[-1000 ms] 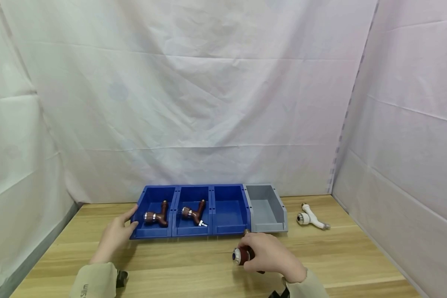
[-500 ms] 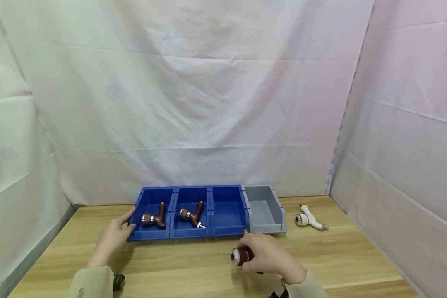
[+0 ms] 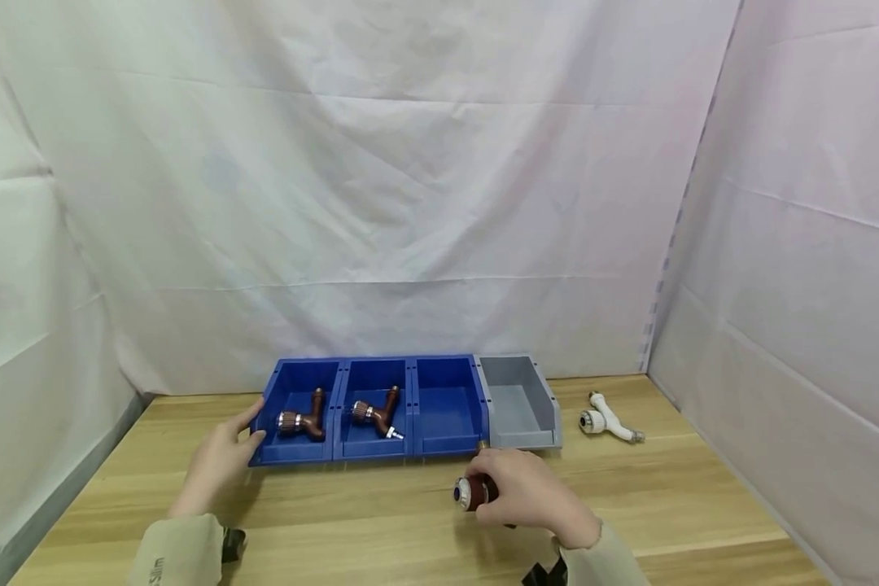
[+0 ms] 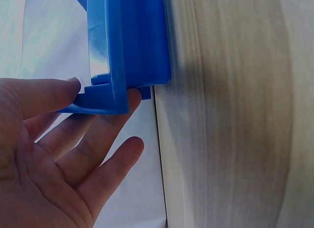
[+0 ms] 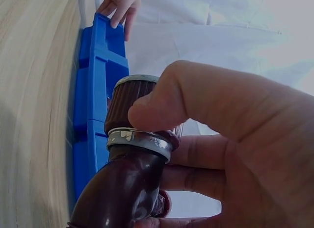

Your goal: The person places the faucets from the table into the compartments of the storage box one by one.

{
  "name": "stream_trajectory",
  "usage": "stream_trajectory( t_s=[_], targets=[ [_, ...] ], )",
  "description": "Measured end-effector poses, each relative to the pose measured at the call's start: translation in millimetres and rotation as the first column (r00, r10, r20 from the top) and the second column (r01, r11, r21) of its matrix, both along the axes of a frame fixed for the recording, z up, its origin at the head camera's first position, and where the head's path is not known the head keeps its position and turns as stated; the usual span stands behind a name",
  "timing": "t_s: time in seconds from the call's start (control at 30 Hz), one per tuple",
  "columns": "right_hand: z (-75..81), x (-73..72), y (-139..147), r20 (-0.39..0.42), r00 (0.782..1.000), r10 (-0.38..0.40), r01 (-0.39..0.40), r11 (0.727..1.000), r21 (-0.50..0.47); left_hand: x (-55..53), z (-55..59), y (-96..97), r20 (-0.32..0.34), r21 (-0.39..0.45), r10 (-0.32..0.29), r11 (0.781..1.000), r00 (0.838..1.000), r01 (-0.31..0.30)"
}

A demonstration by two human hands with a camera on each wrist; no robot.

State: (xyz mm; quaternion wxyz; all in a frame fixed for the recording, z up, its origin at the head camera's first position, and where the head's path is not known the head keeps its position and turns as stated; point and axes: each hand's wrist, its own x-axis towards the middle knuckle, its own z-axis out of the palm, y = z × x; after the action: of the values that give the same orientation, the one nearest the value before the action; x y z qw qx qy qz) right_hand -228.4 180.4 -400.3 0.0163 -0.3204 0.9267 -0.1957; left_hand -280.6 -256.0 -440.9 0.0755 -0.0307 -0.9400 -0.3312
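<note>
My left hand (image 3: 222, 456) pinches the outer side wall of the leftmost blue bin (image 4: 117, 51), its thumb on one side and fingers on the other. My right hand (image 3: 522, 490) grips a dark brown tap (image 5: 122, 184) by its ribbed knob, thumb across it, just in front of the bins. The palm hides part of this tap in the head view. A brown tap (image 3: 313, 423) lies in the leftmost bin. Another brown tap (image 3: 382, 417), with a silver nozzle, lies in the second blue bin (image 3: 359, 449).
The third blue bin (image 3: 447, 407) and a grey bin (image 3: 527, 439) continue the row to the right. A white tap (image 3: 610, 419) lies on the wooden table (image 3: 366, 521) beyond the grey bin. White sheets (image 3: 410, 203) hang behind and at both sides.
The head view has shifted slightly. Both hands keep their holds on the bin and the brown tap, with hardly any movement.
</note>
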Motion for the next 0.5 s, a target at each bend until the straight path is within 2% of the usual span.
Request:
stream_trajectory(
  t_s=[0.5],
  targets=[
    [1.5, 0.7, -0.3, -0.035, 0.999, 0.002, -0.002, 1.000, -0.002, -1.0, 0.8, -0.8, -0.017, -0.003, -0.012, 1.000, 1.000, 0.011]
  ],
)
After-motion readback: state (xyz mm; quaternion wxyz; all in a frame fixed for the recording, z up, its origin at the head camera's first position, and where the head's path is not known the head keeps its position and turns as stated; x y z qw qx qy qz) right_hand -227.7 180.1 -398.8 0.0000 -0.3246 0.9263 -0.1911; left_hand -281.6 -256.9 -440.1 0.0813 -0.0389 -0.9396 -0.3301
